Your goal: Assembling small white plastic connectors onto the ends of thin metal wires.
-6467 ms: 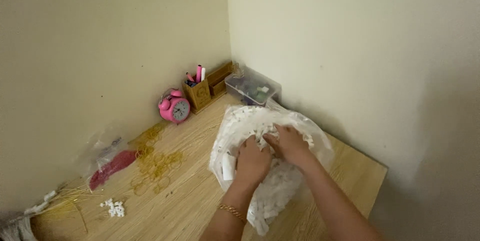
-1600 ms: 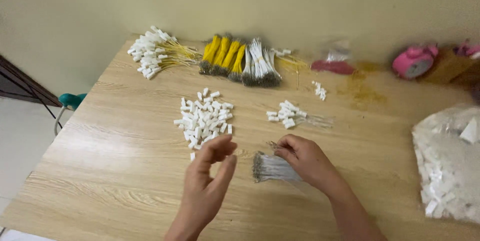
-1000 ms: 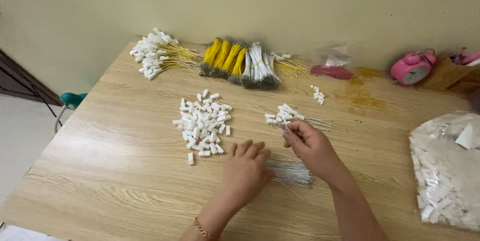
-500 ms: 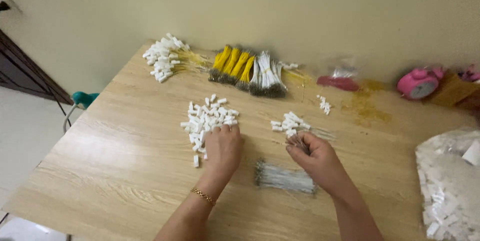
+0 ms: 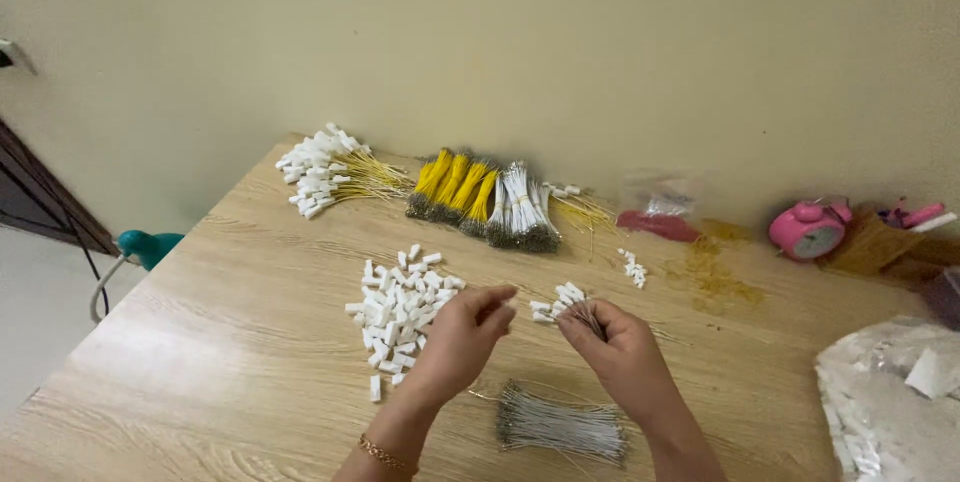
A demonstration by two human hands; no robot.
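Observation:
My left hand (image 5: 462,340) hovers at the right edge of a loose pile of small white connector pieces (image 5: 398,314), fingers pinched together; a piece between them cannot be made out. My right hand (image 5: 617,344) holds a small bunch of thin wires with white ends (image 5: 560,304) between thumb and fingers. A bundle of thin grey wires (image 5: 558,426) lies on the wooden table (image 5: 230,362) just in front of both hands.
Along the wall lie a white-tipped yellow wire bunch (image 5: 325,168), yellow and white wire bundles (image 5: 485,196), a pink plastic bag (image 5: 655,222), loose gold bits (image 5: 715,277) and a pink alarm clock (image 5: 808,229). A clear bag of white parts (image 5: 885,402) sits at the right.
My left hand has come off the white pile and moved right toward my right hand, which has lifted with the small wire bunch. The camera has tilted slightly.

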